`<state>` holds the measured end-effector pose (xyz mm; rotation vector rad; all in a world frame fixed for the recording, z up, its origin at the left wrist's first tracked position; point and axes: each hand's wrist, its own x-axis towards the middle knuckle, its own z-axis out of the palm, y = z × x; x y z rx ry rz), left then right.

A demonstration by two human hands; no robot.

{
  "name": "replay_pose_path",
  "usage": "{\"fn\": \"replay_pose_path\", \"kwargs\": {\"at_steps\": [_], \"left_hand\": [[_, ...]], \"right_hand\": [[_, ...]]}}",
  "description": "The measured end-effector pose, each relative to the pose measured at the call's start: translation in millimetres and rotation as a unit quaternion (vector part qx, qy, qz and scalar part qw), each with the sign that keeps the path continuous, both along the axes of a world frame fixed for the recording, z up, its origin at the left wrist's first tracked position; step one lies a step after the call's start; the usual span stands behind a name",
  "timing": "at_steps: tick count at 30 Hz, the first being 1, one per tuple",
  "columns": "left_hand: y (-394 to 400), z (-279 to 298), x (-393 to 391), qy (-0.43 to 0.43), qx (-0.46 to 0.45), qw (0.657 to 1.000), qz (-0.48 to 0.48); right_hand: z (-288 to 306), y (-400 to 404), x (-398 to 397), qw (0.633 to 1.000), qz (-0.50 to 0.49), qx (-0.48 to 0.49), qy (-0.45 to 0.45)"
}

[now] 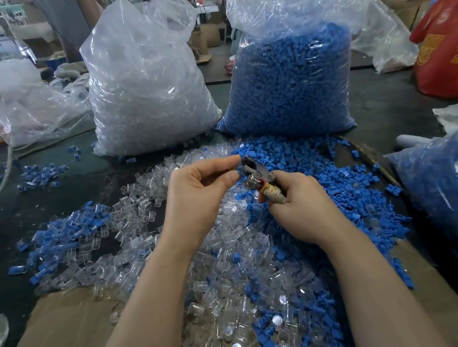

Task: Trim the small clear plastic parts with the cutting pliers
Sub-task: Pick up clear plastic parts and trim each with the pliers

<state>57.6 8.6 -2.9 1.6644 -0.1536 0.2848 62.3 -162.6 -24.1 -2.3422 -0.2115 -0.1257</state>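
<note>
My right hand (298, 202) grips the cutting pliers (257, 177) by their taped handles, jaws pointing up and left. My left hand (198, 194) is raised beside the jaws, thumb and forefinger pinched at the pliers' tip; a small clear part between them is too faint to make out. Under both hands lies a heap of small clear plastic parts (235, 274), mixed with blue plastic parts (326, 189) on the right.
A tall bag of clear parts (146, 82) and a bag of blue parts (293, 77) stand behind the heap. Another blue-filled bag (456, 187) lies at the right. Cardboard (69, 340) covers the near table. A red bag (450, 48) and a person stand farther back.
</note>
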Motion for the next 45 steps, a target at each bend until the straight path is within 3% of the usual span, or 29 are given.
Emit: {"fn": "replay_pose_path", "kwargs": {"at_steps": [16,18,20,23,27,30,32,34,37,39,42,45], "left_hand": [[1,2,0,0.032,-0.042,0.999,-0.001],[5,0,3,0.059,-0.072,0.996,-0.015],[15,-2,9,0.115,-0.170,0.979,-0.003],[44,-5,18,0.182,-0.399,0.897,0.052],[84,-12,19,0.147,-0.649,0.735,0.128],[107,-15,16,0.106,-0.736,0.639,0.198],[119,-18,16,0.081,-0.757,0.607,0.228],[126,-19,16,0.065,-0.763,0.597,0.241],[121,-17,16,0.078,-0.729,0.643,0.223],[108,-13,15,0.124,-0.655,0.724,0.175],[77,-3,14,0.197,-0.436,0.876,0.059],[41,4,10,0.230,-0.183,0.955,-0.026]], "right_hand": [[3,4,0,0.999,-0.008,-0.039,-0.034],[0,4,1,0.998,-0.009,-0.052,-0.046],[-2,2,2,0.995,-0.015,-0.079,-0.060],[-4,-1,4,0.993,-0.034,-0.089,-0.075],[-5,-3,5,0.993,-0.043,-0.086,-0.073],[-6,-3,6,0.992,-0.043,-0.095,-0.069],[-6,-3,6,0.992,-0.047,-0.098,-0.066],[-6,-3,5,0.992,-0.048,-0.100,-0.063],[-6,-2,5,0.991,-0.053,-0.105,-0.061],[-7,-2,5,0.990,-0.059,-0.110,-0.066],[-5,0,6,0.987,-0.058,-0.129,-0.081],[-3,2,5,0.981,-0.047,-0.156,-0.103]]}}
